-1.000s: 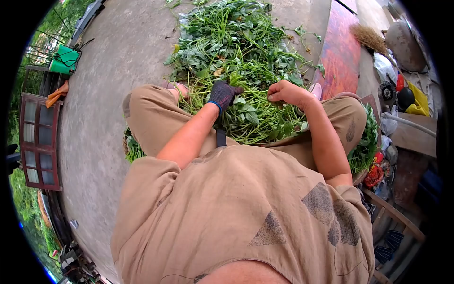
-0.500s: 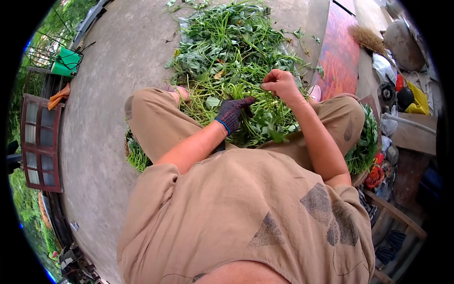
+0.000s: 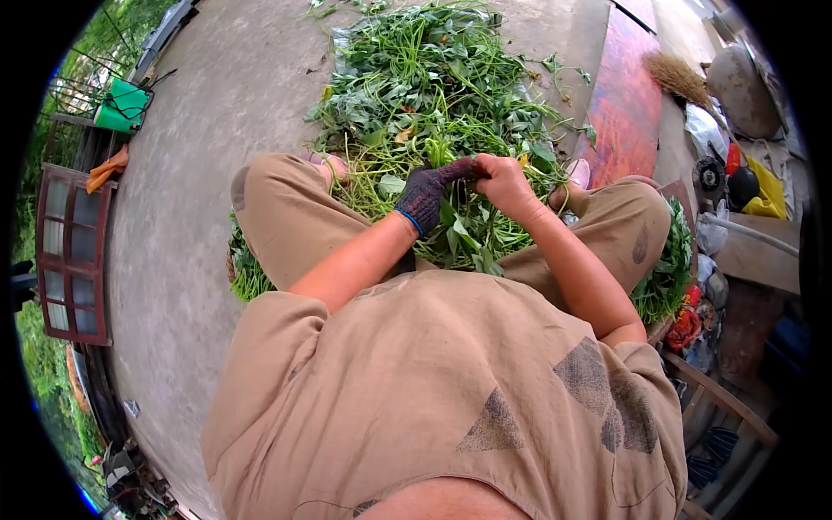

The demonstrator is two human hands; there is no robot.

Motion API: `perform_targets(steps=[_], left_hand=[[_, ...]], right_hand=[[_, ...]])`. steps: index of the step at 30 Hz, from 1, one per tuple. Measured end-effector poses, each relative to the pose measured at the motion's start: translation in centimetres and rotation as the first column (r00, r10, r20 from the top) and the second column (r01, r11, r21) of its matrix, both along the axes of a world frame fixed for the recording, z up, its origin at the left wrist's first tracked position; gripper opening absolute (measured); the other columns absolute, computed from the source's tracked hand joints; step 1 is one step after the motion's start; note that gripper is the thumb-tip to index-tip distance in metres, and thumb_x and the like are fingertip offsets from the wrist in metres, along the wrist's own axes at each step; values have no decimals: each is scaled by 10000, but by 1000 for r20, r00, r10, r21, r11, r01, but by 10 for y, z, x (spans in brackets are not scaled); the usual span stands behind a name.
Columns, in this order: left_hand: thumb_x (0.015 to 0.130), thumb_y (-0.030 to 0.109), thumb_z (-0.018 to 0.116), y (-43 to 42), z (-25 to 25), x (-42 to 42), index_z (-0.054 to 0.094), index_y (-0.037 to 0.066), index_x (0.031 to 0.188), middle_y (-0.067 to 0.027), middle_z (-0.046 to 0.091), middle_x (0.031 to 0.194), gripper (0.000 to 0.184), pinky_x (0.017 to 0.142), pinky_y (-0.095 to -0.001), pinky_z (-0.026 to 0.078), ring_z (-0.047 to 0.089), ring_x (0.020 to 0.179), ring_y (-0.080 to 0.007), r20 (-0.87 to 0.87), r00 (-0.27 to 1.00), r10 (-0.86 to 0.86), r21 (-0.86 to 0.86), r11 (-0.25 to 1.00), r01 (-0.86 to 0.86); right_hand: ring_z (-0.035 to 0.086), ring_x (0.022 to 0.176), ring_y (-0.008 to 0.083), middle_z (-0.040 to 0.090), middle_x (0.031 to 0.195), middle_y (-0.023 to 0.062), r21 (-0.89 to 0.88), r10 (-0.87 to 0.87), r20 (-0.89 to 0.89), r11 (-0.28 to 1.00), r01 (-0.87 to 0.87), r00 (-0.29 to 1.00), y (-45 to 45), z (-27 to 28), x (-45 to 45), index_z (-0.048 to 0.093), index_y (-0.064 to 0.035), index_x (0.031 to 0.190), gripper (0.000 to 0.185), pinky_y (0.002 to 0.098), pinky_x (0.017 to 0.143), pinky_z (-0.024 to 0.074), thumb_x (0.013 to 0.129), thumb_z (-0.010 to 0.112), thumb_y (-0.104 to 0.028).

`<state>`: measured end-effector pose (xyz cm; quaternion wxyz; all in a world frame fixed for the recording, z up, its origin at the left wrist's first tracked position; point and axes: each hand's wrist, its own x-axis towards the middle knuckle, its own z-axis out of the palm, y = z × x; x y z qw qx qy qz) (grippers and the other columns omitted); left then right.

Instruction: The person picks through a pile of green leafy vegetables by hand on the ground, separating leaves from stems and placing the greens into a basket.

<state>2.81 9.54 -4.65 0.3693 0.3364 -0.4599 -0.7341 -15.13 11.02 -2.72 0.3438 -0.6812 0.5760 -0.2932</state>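
My left hand [image 3: 426, 196], in a dark knitted glove with a blue cuff, is closed on leafy green stems [image 3: 459, 232] that hang just below it. Its fingertips meet my bare right hand [image 3: 505, 187], whose thumb and fingers are pinched together. Whatever lies between the right fingertips is hidden. Both hands are over the near end of a long pile of leafy greens [image 3: 425, 82] spread on the ground between my bent legs.
Cut greens [image 3: 663, 277] lie beside my right leg, more greens [image 3: 250, 269] beside my left. A reddish board [image 3: 620, 104] and a straw broom [image 3: 674, 76] are at the right. On the left are a framed window panel [image 3: 74, 251] and a green container [image 3: 121, 106].
My right hand has come down and left to meet the left fingertips. The left hand has moved slightly up and right, and leaves now hang beneath both hands.
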Motion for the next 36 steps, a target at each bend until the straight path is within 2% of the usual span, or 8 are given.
perform_targets(steps=[5,7,13,17,30,32,33,36], left_hand=[[835,-48,534,-13,-10,17,694,46,1072,-66,707,1005,300,813,-257,515,655,910,-124,466,882,73,-457,873,170],[843,-35,532,-22,-21,20,703,12,1017,-87,711,948,248,799,-268,523,664,890,-148,225,974,16,-67,998,-1],[839,-50,532,-25,-24,30,661,-30,1062,-141,697,937,258,774,-329,548,670,901,-205,-40,955,-293,-98,953,288],[839,132,627,-28,-31,20,652,-38,922,-143,649,760,191,634,-372,534,634,649,-261,-230,964,-137,579,777,248],[856,169,584,-89,-24,90,642,-46,851,-150,640,736,223,558,-362,515,602,576,-283,15,931,366,252,899,-358],[793,94,665,-77,-1,82,659,-7,920,-136,668,792,162,629,-335,543,619,616,-273,-498,753,430,358,893,-272],[708,39,745,-88,-22,74,666,12,924,-97,675,811,232,675,-332,547,636,655,-255,-2,800,600,185,787,-589],[675,118,808,-33,20,29,652,32,962,-103,687,852,338,687,-343,531,658,705,-274,325,809,489,-485,821,-301]], right_hand=[[548,549,131,606,643,55,286,-42,269,958,-38,962,-7,1,-7,667,-13,949,194,283,534,443,769,687,-85],[515,570,59,580,666,-16,316,-38,368,945,-87,929,-17,4,-19,660,11,950,150,219,525,412,815,655,-53],[533,677,60,611,712,-5,278,47,224,954,-110,973,-24,13,-35,683,10,939,171,231,623,445,811,680,-102],[552,706,71,642,740,12,216,86,201,968,-130,976,-24,14,-43,686,5,948,185,235,673,463,806,691,-114],[650,855,297,695,899,77,-236,-352,-534,935,265,769,-41,-11,-128,727,-183,922,240,397,732,504,755,676,-348],[650,869,291,695,902,76,-146,-351,-576,933,329,738,-35,-9,-111,726,-187,936,246,398,734,505,758,671,-348],[650,876,288,694,904,75,-102,-348,-593,927,361,726,-33,-10,-99,725,-189,943,249,398,735,506,759,669,-348],[629,661,196,653,734,95,244,-305,-79,917,315,949,-30,-17,-69,683,-58,1012,270,337,571,493,775,702,-187]])
